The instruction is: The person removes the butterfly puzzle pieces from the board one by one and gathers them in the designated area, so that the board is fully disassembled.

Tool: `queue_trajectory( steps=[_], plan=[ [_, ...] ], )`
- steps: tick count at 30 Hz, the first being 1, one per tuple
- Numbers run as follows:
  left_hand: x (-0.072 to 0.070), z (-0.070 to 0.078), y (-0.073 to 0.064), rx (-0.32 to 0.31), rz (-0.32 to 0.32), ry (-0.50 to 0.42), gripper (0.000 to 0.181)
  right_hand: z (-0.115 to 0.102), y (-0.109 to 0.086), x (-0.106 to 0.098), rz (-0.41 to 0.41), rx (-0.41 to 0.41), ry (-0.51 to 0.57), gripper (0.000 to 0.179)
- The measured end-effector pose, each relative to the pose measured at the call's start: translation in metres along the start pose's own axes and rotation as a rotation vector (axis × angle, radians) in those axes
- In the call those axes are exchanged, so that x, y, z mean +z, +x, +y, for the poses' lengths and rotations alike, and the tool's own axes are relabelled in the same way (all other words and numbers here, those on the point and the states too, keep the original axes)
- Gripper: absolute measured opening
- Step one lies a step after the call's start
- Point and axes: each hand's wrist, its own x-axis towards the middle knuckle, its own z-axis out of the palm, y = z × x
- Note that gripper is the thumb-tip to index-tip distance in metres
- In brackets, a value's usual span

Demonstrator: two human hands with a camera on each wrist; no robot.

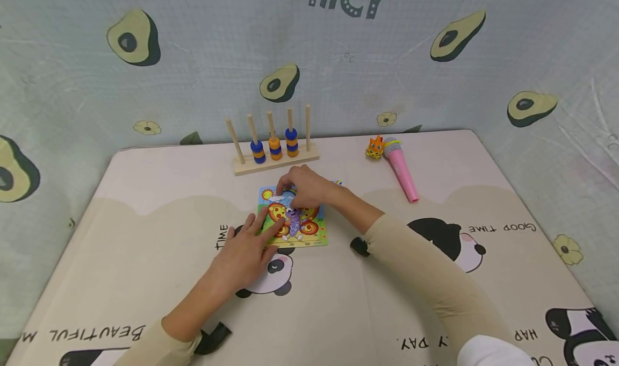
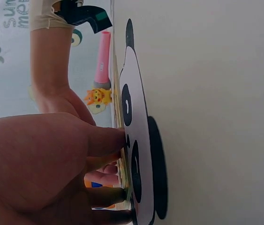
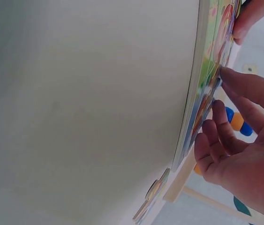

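A square butterfly puzzle board point(image 1: 317, 237) lies on the table in the head view, with the butterfly's wings and purple body showing. My left hand point(image 1: 245, 258) rests at its left side, fingers spread, with fingertips on the picture and the thumb at the near edge. From the far right, my right hand point(image 1: 309, 187) reaches over the top of the board. Its thumb and curled fingers pinch a small puzzle piece point(image 1: 289, 191) there, mostly hidden under the hand. In the right wrist view, those fingertips sit right at the board's surface point(image 3: 209, 61).
A loose puzzle piece point(image 3: 153, 194) lies beyond the board, partly behind my right wrist in the head view. Behind stands a wooden peg rack point(image 1: 276, 164) with blue and orange rings. A pink toy microphone point(image 1: 403, 175) and a small orange figure point(image 1: 374, 148) lie at the back right.
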Motion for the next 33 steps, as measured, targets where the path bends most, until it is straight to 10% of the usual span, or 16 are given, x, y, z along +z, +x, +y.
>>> queue_trajectory(
  steps=[33],
  plan=[
    [0.0, -0.0002, -0.0007, 0.007, 0.007, 0.007, 0.059, 0.0021, -0.0001, 0.0008, -0.008, -0.027, 0.007, 0.047]
  ],
)
